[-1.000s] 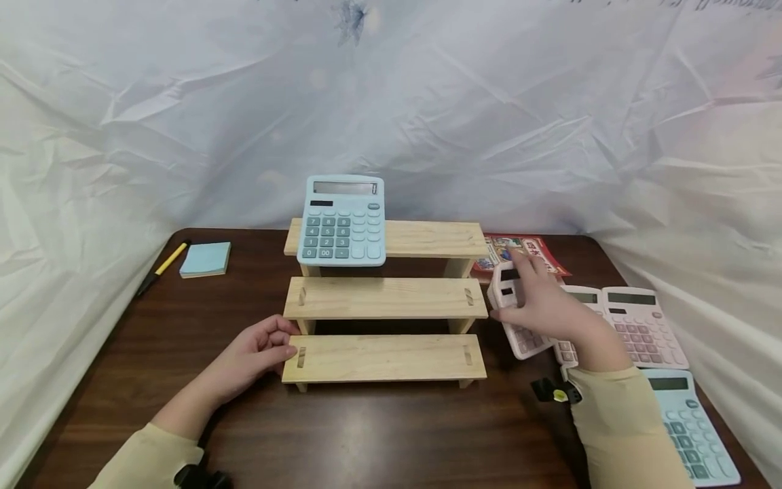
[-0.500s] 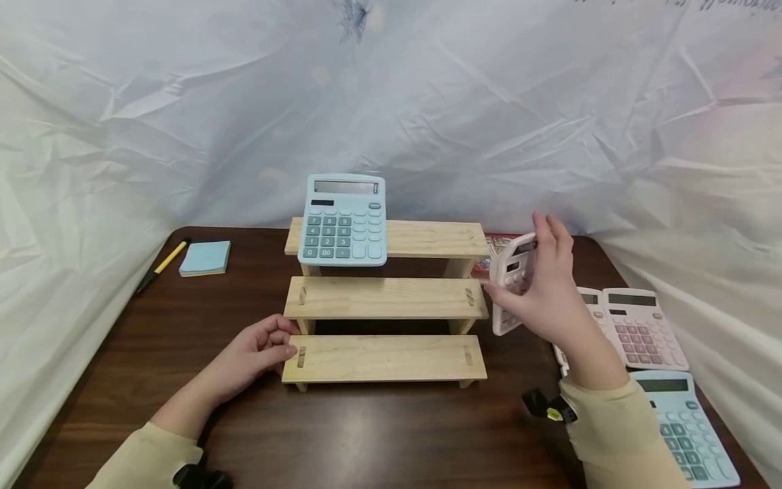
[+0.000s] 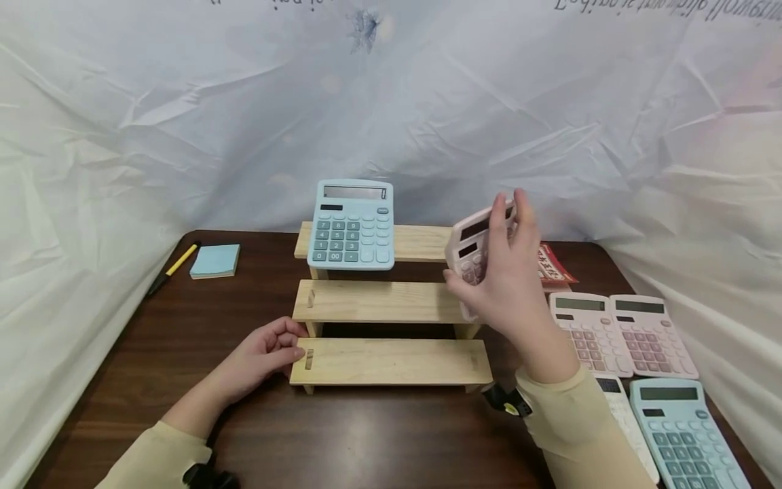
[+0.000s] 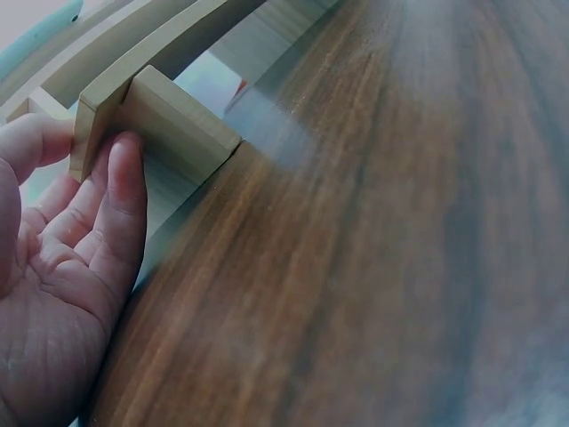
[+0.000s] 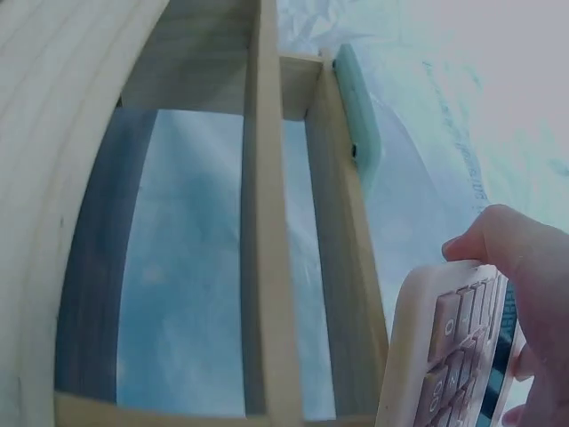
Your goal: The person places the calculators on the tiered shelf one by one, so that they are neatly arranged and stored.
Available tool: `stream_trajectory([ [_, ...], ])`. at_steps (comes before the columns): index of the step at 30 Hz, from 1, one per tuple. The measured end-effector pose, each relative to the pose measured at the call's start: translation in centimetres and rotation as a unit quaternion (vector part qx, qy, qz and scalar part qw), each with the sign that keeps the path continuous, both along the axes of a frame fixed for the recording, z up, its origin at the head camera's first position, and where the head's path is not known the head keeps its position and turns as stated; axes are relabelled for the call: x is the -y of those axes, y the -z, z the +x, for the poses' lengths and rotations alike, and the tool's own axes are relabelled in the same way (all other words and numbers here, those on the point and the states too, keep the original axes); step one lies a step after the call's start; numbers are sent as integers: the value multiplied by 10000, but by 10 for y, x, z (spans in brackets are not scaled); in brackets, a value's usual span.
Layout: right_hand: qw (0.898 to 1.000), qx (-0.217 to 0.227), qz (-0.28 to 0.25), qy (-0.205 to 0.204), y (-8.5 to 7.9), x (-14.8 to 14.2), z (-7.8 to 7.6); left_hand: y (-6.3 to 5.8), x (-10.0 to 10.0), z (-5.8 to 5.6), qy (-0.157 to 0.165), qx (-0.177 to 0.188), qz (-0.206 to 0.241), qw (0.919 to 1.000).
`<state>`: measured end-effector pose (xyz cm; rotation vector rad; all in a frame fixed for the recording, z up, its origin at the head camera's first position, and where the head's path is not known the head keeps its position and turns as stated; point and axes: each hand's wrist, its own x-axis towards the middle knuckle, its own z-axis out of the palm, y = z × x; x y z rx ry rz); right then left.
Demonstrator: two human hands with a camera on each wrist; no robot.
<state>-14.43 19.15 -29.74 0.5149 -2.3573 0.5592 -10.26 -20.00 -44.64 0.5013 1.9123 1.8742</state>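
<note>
My right hand [image 3: 508, 285] grips a pink calculator [image 3: 470, 248] by its sides, tilted, in front of the right end of the three-step wooden stand [image 3: 391, 363]. In the right wrist view the keys of this calculator [image 5: 453, 347] show close to the stand's top board. My left hand [image 3: 264, 354] pinches the left end of the lowest board; the left wrist view shows thumb and fingers [image 4: 124, 182] on either side of the board's end [image 4: 102, 116]. A blue calculator [image 3: 353, 224] leans upright on the left of the top step.
Two pink calculators [image 3: 589, 333] lie side by side on the right of the table, with a white one [image 3: 626, 421] and a blue one [image 3: 684, 428] nearer. A red booklet [image 3: 552, 265] lies behind. Blue sticky notes [image 3: 215, 261] and a yellow-black pen [image 3: 174, 268] are at left.
My right hand has lifted the pink calculator from the right side up and leftward to the stand's top step, turning it more upright. The left hand keeps its place on the lowest board.
</note>
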Motion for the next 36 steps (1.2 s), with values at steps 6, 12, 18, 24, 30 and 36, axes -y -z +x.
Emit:
stream_trajectory([
  [6, 9994, -335, -65, -15, 5, 11, -2, -2, 1, -1, 25, -87, -47, 9999],
  [12, 9986, -519, -140, -10, 9, 20, -5, -1, 5, 0, 21, -37, -43, 10000],
  [18, 9990, -329, 49, 288, 16, 24, -5, -1, 3, 1, 11, 19, -19, 10000],
  [24, 9987, -333, 277, 272, 16, 21, -4, -1, 1, 0, -26, 29, -55, 10000],
  [30, 9981, 381, 478, -24, 6, 13, 3, -2, -2, 0, -29, 68, -33, 10000],
  [36, 9892, 1093, 918, -339, -1, 10, 9, -3, -2, 0, -61, 82, -25, 9999],
])
